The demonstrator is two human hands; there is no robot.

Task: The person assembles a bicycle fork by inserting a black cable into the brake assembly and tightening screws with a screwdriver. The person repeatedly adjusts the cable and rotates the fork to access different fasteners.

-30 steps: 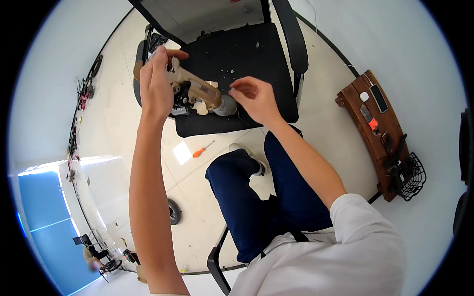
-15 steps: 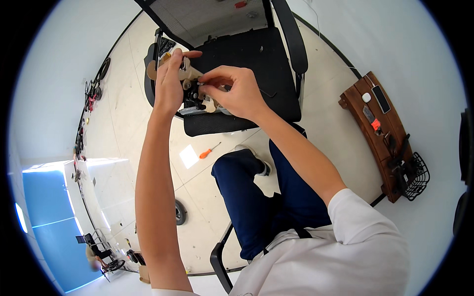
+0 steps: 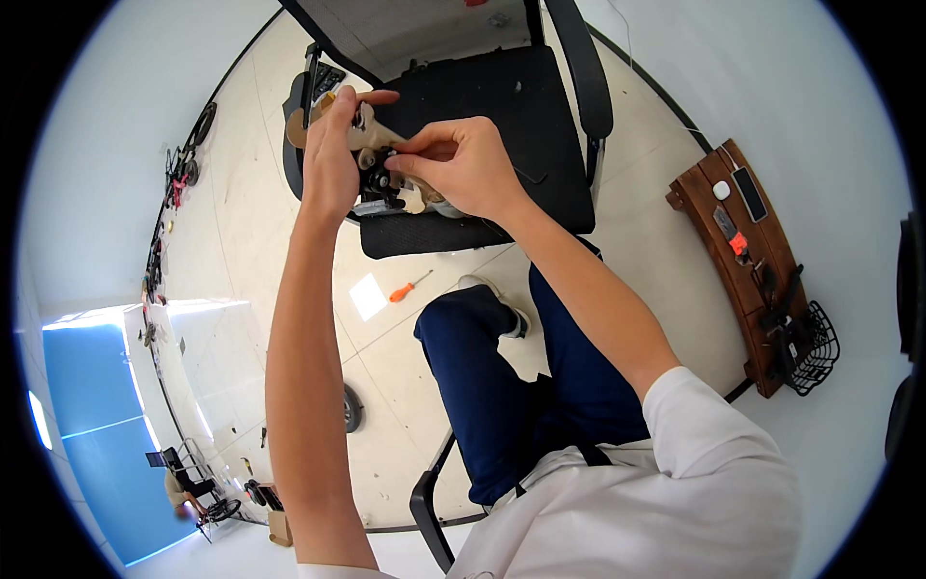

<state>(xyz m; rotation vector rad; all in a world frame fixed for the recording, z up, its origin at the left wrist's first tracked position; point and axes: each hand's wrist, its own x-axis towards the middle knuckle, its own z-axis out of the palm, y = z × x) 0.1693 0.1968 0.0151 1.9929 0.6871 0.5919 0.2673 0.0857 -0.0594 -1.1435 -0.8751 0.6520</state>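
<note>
A beige-and-black mechanical assembly [image 3: 378, 180] sits at the front left of a black office chair's seat [image 3: 482, 96]. My left hand [image 3: 333, 159] grips its left side, thumb and fingers wrapped round the beige part. From the right, my right hand [image 3: 468, 169] is closed in a pinch, thumb and forefinger meeting against the assembly's black middle. What lies between those fingertips is too small to make out. To the right of this hand, a thin dark L-shaped hex key [image 3: 532, 178] rests on the seat.
An orange-handled screwdriver [image 3: 402, 291] and a white sheet [image 3: 367, 296] lie on the floor below the seat, near a wheel [image 3: 351, 410]. At right stands a wooden bench [image 3: 719, 256] with a phone [image 3: 748, 193] and a black wire basket [image 3: 818, 349]. Another person [image 3: 178, 492] is far left.
My right hand has shifted slightly up, still pinching at the assembly. My left hand keeps its hold. The whole view has moved a little.
</note>
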